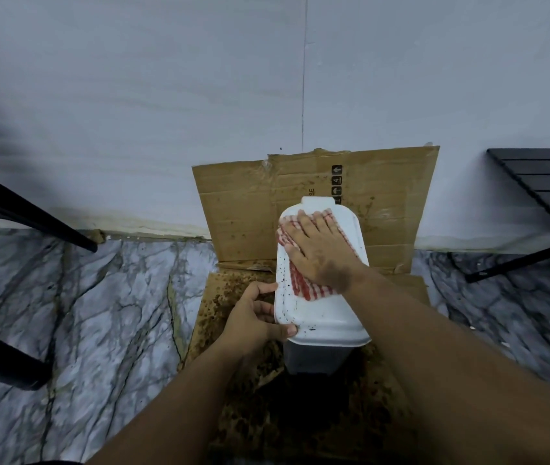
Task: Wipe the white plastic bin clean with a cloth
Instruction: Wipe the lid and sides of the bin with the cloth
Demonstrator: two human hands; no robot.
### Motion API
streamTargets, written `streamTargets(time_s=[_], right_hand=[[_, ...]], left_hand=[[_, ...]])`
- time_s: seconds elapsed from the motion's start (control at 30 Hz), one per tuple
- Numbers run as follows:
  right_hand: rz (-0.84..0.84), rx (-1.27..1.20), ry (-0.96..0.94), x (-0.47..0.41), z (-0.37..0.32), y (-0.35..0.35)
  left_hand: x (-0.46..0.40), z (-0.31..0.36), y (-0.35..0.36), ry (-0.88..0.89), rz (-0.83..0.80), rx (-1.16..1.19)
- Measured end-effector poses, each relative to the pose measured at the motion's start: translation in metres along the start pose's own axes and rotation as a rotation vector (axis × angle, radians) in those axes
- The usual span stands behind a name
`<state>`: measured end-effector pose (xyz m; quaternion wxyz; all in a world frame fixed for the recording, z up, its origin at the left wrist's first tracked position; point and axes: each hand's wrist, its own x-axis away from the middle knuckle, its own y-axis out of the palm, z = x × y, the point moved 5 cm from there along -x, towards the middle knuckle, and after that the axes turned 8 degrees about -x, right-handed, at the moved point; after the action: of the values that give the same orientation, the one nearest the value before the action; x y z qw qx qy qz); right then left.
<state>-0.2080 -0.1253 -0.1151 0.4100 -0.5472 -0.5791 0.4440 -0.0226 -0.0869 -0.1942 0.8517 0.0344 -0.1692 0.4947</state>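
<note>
The white plastic bin (325,320) stands upright on stained cardboard in the middle of the head view, its white lid speckled with dark spots near the front and left edge. A red-and-white checked cloth (302,286) lies flat on the lid. My right hand (320,253) presses down on the cloth with fingers spread, pointing toward the wall. My left hand (257,317) grips the lid's front left edge, thumb on top.
Flattened brown cardboard (243,213) leans against the white wall and covers the floor under the bin, heavily spotted. A black chair leg (32,216) stands at the left, a black slatted table (549,182) at the right. The floor is grey marble (105,313).
</note>
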Motion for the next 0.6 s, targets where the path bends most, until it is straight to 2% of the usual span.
streamTargets(time_s=[0.07,0.17,0.3,0.4,0.47,0.6], right_hand=[[-0.012,0.016,-0.003,0.020,0.010,0.001],[-0.029,0.017,0.089,0.029,0.041,-0.006],[-0.028,-0.032,0.254,-0.003,0.072,-0.017],[-0.012,-0.044,0.336,-0.041,0.068,-0.018],[-0.011,0.019,0.311,-0.059,0.054,-0.016],[-0.018,0.083,0.112,-0.049,0.012,-0.005]], left_hand=[[0.001,0.000,0.001,-0.001,-0.002,0.000],[0.001,-0.002,0.002,-0.005,-0.006,0.022],[0.000,-0.003,0.003,-0.003,-0.006,0.048],[-0.001,-0.003,0.002,-0.002,0.006,0.073],[-0.002,-0.002,0.000,-0.004,0.015,0.073],[0.000,-0.001,-0.002,0.006,0.011,0.053]])
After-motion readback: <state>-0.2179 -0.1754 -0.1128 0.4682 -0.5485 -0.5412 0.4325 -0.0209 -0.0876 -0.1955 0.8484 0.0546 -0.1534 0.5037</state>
